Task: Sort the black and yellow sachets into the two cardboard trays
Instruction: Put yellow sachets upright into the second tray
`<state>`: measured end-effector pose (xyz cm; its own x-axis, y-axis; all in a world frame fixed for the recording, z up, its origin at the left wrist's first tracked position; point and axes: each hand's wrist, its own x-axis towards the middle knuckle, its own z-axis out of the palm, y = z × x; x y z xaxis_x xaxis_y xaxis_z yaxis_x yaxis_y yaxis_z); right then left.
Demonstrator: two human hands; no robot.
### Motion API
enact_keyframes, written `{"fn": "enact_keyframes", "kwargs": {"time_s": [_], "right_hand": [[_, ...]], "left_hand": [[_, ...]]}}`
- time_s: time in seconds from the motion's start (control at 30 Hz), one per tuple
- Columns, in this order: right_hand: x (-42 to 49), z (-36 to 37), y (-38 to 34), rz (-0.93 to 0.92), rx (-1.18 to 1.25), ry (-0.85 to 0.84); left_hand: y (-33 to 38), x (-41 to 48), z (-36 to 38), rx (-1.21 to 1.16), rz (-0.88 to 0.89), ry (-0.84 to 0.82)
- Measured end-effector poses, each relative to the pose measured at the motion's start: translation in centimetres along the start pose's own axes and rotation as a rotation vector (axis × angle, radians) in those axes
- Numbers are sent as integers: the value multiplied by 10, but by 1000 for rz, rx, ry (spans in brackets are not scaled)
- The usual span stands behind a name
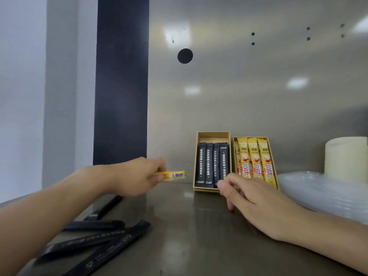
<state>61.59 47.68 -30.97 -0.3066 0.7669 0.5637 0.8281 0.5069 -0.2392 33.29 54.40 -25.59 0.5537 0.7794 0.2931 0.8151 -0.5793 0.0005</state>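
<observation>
partway | left tray (213, 133) has black sachets (211, 164), right tray (272, 158) yellow sachets (256, 158) | my left hand (137, 176) pinches yellow sachet (175, 175) just left of trays | right hand (254, 200) curled at left tray's near end, can't tell if gripping | loose black sachets (93, 243) left on counter (189, 226)

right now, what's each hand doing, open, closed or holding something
Left hand: holds a yellow sachet.
Right hand: fingers curled at the front of the black-sachet tray; cannot tell whether they pinch one.
</observation>
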Motion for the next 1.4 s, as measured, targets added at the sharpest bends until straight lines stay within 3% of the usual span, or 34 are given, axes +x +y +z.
{"fn": "enact_keyframes", "kwargs": {"time_s": [0.17,0.23,0.33,0.57,0.73,0.93,1.07,1.27,1.4], "right_hand": [[3,-2,6,123,448,-109],[4,-3,5,83,477,-156],[5,-3,5,26,429,-193],[5,-1,8,20,307,1],[6,0,12,19,258,18],[5,0,10,-60,287,9],[10,-5,16,-64,224,115],[29,-44,54,150,80,406],[27,-62,81,330,-91,453]], "left_hand": [[52,2,2,175,408,351],[65,4,10,342,550,464],[67,8,20,466,610,499],[44,6,5,-113,226,427],[42,5,0,-523,162,337],[54,6,5,-522,218,380],[56,8,6,-470,202,414],[52,9,7,-387,166,404],[51,10,10,-370,194,388]]}}
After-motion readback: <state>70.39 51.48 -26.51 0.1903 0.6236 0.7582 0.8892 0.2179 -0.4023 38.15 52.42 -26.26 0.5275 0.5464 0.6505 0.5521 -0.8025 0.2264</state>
